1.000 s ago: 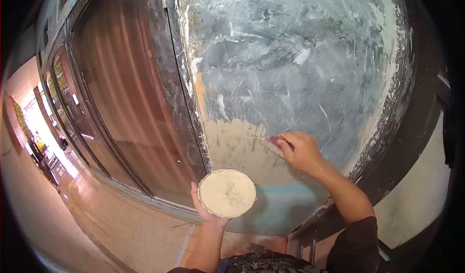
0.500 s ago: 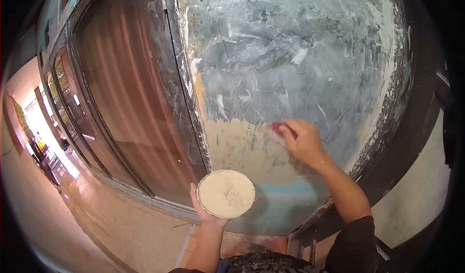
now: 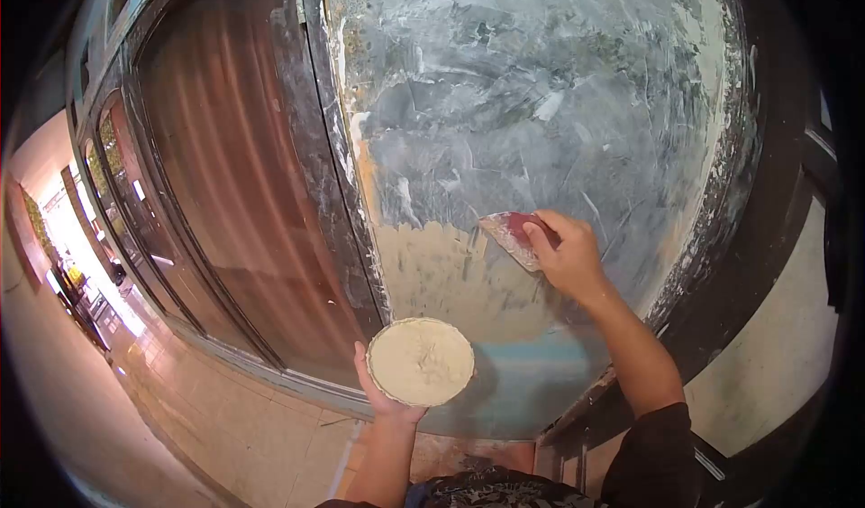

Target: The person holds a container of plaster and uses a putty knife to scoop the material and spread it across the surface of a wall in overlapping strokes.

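My right hand [image 3: 571, 254] is closed round the dark red putty knife [image 3: 512, 236], whose smeared blade lies against the wall panel [image 3: 505, 138]. That blade rests at the upper right edge of a beige patch of filler [image 3: 432, 274] spread over the panel's lower part. Lower down, my left hand [image 3: 383, 395] grips a round tub [image 3: 421, 362] from its left side and below. Pale putty fills the tub nearly to its rim, with a rough dent in the middle. Above the patch the panel is grey-blue with white streaks.
Left of the panel stands a dark frame [image 3: 333, 147] beside a glass pane with a reddish-brown curtain [image 3: 234, 156] behind it. A dark post [image 3: 766, 192] borders the panel on the right. Tiled floor [image 3: 243, 418] runs off toward a bright opening [image 3: 90, 247] at far left.
The putty knife has turned in my right hand, so its blade now shows broadside, tipped down to the right. My left hand and the tub stay nearly still.
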Demonstrator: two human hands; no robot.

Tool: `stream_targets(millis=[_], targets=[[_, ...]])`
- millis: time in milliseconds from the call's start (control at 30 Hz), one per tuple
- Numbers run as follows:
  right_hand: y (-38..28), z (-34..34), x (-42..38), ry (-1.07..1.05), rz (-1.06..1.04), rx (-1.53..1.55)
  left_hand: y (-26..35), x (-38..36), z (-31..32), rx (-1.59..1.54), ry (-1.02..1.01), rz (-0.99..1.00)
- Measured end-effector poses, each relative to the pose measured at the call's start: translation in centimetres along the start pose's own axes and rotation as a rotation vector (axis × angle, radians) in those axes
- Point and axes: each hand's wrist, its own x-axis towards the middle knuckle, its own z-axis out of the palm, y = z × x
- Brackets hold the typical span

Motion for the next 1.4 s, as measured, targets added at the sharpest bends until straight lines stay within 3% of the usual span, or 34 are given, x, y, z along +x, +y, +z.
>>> stream_targets(millis=[167, 233, 300, 333, 400, 500, 633, 700, 800, 867, 1033, 1133, 1200, 1267, 1400], targets=[[1.0, 1.8, -3.3, -0.118, -0.116, -0.065, -0.1, -0.1, -0.2, -0.005, 0.059, -0.006], [0.6, 2.3, -3.8, -0.321, -0.077, -0.216, 0.0, 0.1, -0.3, -0.036, 0.055, -0.010], [0.3, 1.7, -2.7, -0.305, -0.067, -0.242, -0.1, -0.1, 0.3, -0.112, -0.197, -0.082], [0.3, 1.3, -2.0, -0.187, -0.035, -0.190, -0.1, -0.3, 0.7, -0.011, -0.054, -0.047], [0.4, 0.9, -1.1, 0.005, 0.003, -0.059, -0.1, -0.2, -0.1, -0.020, 0.006, -0.026], [-0.2, 0.0, -2.1, -0.112, 0.060, -0.023, 0.1, 0.1, -0.7, -0.002, 0.081, 0.012], [1.0, 1.7, -4.9, -0.251, -0.067, -0.190, 0.1, 0.6, -1.6, 0.053, 0.123, 0.052], [1.4, 1.3, -4.0, -0.246, -0.057, -0.224, 0.1, 0.6, -1.0, 0.035, 0.110, 0.038], [0.8, 0.0, -2.3, 0.020, 0.044, -0.039, 0.2, 0.0, -0.1, 0.008, 0.055, 0.003], [0.9, -0.1, -2.8, -0.016, 0.024, -0.044, 0.3, -0.3, 0.3, 0.002, -0.038, -0.033], [1.7, 2.3, -6.0, -0.265, -0.039, -0.175, 0.2, 0.0, -0.3, 0.004, 0.033, -0.004], [1.6, 1.8, -4.5, -0.159, 0.022, -0.195, 0.3, 0.0, -0.4, -0.023, -0.029, -0.038], [1.2, 1.0, -3.2, -0.073, 0.061, -0.176, 0.3, 0.2, -0.9, -0.013, 0.073, 0.000], [1.2, 0.4, -2.7, 0.038, 0.113, 0.073, 0.2, 0.1, -0.8, 0.002, 0.077, 0.002], [1.3, 1.6, -5.5, -0.184, 0.025, -0.081, 0.3, -0.2, 0.1, 0.048, 0.120, -0.002]])
